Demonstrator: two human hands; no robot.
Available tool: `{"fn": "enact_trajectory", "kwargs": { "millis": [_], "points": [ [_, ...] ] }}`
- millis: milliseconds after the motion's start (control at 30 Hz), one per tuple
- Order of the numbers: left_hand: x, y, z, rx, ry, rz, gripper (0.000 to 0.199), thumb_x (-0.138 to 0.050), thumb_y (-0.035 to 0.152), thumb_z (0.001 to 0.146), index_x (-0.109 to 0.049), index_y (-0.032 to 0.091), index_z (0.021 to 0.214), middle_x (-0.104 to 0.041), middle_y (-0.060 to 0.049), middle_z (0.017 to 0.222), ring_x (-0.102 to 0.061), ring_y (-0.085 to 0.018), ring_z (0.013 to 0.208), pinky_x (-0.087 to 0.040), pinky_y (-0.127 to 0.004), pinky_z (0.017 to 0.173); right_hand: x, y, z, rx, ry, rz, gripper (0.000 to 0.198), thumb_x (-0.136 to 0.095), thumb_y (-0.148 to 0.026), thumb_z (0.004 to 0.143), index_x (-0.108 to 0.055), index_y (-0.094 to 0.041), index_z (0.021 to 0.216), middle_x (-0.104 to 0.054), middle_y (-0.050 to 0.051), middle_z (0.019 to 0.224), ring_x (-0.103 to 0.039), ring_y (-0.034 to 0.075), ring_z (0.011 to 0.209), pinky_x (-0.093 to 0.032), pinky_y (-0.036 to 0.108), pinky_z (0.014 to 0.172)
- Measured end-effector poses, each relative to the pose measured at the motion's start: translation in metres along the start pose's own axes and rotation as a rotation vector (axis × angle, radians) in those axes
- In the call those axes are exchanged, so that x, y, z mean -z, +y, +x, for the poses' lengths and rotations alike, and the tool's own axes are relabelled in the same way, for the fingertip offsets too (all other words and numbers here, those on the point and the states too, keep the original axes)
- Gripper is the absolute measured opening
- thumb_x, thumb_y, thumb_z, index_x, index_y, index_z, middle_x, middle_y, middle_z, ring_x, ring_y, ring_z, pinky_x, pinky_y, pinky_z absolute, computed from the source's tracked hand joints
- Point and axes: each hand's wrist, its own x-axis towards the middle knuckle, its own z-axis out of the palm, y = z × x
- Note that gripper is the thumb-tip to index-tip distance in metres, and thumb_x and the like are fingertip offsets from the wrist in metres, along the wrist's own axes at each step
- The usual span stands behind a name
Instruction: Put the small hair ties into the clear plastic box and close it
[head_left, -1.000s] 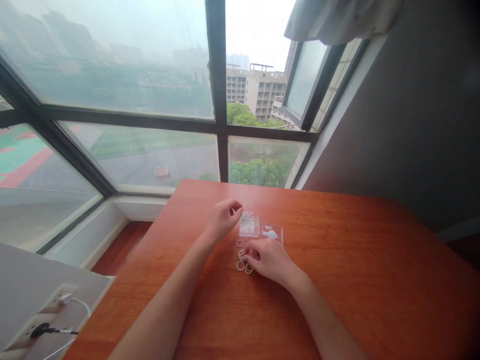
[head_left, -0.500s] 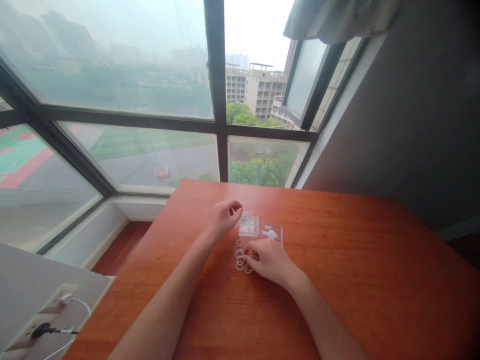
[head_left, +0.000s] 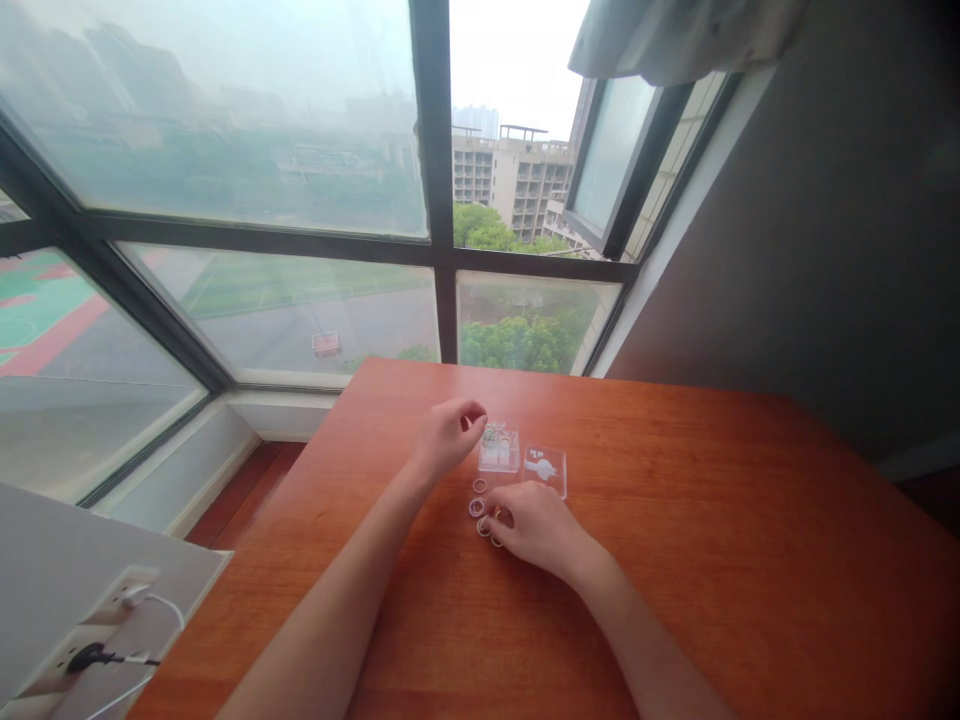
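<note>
My left hand (head_left: 452, 437) is pinched at the upper left corner of a small clear plastic box (head_left: 499, 455). Inside the box, divided into compartments, lie a few greenish bands. Below it my right hand (head_left: 534, 522) curls over several small pale hair ties, thumb and fingers closed, with a bit of yellow hair tie showing between them. A pinkish hair tie (head_left: 480, 486) lies apart just under the box, and a light purple one (head_left: 477, 508) is at the fingertips. Right of the box rests a clear lid (head_left: 546, 470) with a white print, partly behind my right hand.
The brown wooden table (head_left: 712, 520) reaches to the windows, whose dark frame (head_left: 442, 300) stands behind its far edge. At the lower left, a wall socket (head_left: 82, 650) holds a black plug and a white one with cables. A grey curtain (head_left: 675, 40) hangs at top right.
My right hand has shifted slightly, and the pale hair ties beneath its fingertips have moved and bunched closer to it. The left hand stays at the box.
</note>
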Motion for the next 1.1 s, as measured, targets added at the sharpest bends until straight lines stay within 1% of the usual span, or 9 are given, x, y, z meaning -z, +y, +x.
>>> {"fn": "enact_trajectory", "kwargs": {
  "millis": [133,267,400,467,533,633,767,933,1100],
  "points": [
    [0.0,0.0,0.0,-0.007,0.0,0.001,0.011,-0.055,0.023,0.081,-0.065,0.019,0.079,-0.066,-0.001,0.072,-0.057,-0.012,0.062,-0.044,-0.021,0.059,0.003,0.005,0.001,-0.016,0.032,0.05,0.012,-0.059,-0.022,0.081,-0.071,-0.025,0.077,-0.068,-0.003,0.069,-0.059,0.011,0.063,-0.035,0.02,0.057],
    [-0.001,0.001,0.0,-0.025,-0.036,-0.01,0.012,-0.055,0.022,0.08,-0.066,0.018,0.079,-0.066,-0.001,0.071,-0.056,-0.012,0.063,-0.043,-0.021,0.059,0.013,0.014,0.003,-0.028,0.123,0.09,0.013,-0.06,-0.026,0.082,-0.069,-0.022,0.075,-0.061,-0.004,0.059,-0.051,0.01,0.054,-0.033,0.02,0.054],
    [-0.001,0.008,0.0,-0.018,-0.142,-0.089,0.015,-0.056,0.024,0.08,-0.068,0.017,0.082,-0.067,-0.003,0.073,-0.055,-0.012,0.063,-0.043,-0.022,0.059,0.021,0.027,0.006,-0.081,0.292,0.153,0.017,-0.058,-0.031,0.083,-0.068,-0.019,0.076,-0.054,-0.004,0.053,-0.046,0.01,0.051,-0.033,0.021,0.053],
    [-0.001,0.016,-0.001,0.003,-0.206,-0.168,0.018,-0.055,0.027,0.081,-0.069,0.016,0.085,-0.068,-0.003,0.075,-0.054,-0.012,0.063,-0.043,-0.022,0.058,0.022,0.032,0.007,-0.124,0.383,0.197,0.021,-0.058,-0.036,0.083,-0.068,-0.019,0.077,-0.053,-0.004,0.053,-0.045,0.01,0.05,-0.034,0.022,0.053],
    [-0.002,0.024,-0.003,0.023,-0.273,-0.259,0.021,-0.055,0.029,0.082,-0.07,0.016,0.088,-0.069,-0.004,0.079,-0.055,-0.012,0.066,-0.043,-0.022,0.059,0.023,0.035,0.008,-0.162,0.437,0.272,0.025,-0.059,-0.041,0.082,-0.069,-0.018,0.078,-0.052,-0.004,0.053,-0.045,0.01,0.05,-0.034,0.021,0.051],
    [-0.003,0.033,-0.005,0.037,-0.355,-0.339,0.022,-0.057,0.031,0.082,-0.07,0.015,0.088,-0.069,-0.005,0.081,-0.055,-0.013,0.068,-0.043,-0.022,0.059,0.023,0.037,0.009,-0.186,0.453,0.437,0.032,-0.058,-0.047,0.081,-0.068,-0.016,0.078,-0.05,-0.004,0.055,-0.043,0.01,0.051,-0.034,0.021,0.049],
    [-0.005,0.037,-0.006,0.037,-0.393,-0.37,0.022,-0.058,0.034,0.082,-0.07,0.015,0.084,-0.067,-0.003,0.077,-0.055,-0.012,0.067,-0.043,-0.021,0.057,0.023,0.038,0.01,-0.213,0.468,0.575,0.036,-0.06,-0.051,0.079,-0.067,-0.016,0.079,-0.05,-0.003,0.058,-0.043,0.01,0.053,-0.034,0.021,0.049],
    [-0.007,0.037,-0.007,0.037,-0.417,-0.398,0.024,-0.059,0.036,0.082,-0.069,0.015,0.081,-0.066,-0.003,0.075,-0.056,-0.011,0.066,-0.043,-0.02,0.057,0.02,0.041,0.011,-0.235,0.487,0.622,0.038,-0.061,-0.053,0.078,-0.067,-0.016,0.081,-0.053,-0.002,0.061,-0.045,0.011,0.055,-0.036,0.022,0.051],
    [-0.011,0.039,-0.008,0.035,-0.397,-0.394,0.023,-0.059,0.035,0.082,-0.067,0.014,0.079,-0.065,-0.002,0.07,-0.054,-0.011,0.063,-0.041,-0.019,0.055,0.02,0.041,0.012,-0.238,0.475,0.597,0.039,-0.06,-0.053,0.078,-0.067,-0.015,0.081,-0.054,-0.001,0.061,-0.045,0.011,0.056,-0.036,0.022,0.052]
  ]
}}
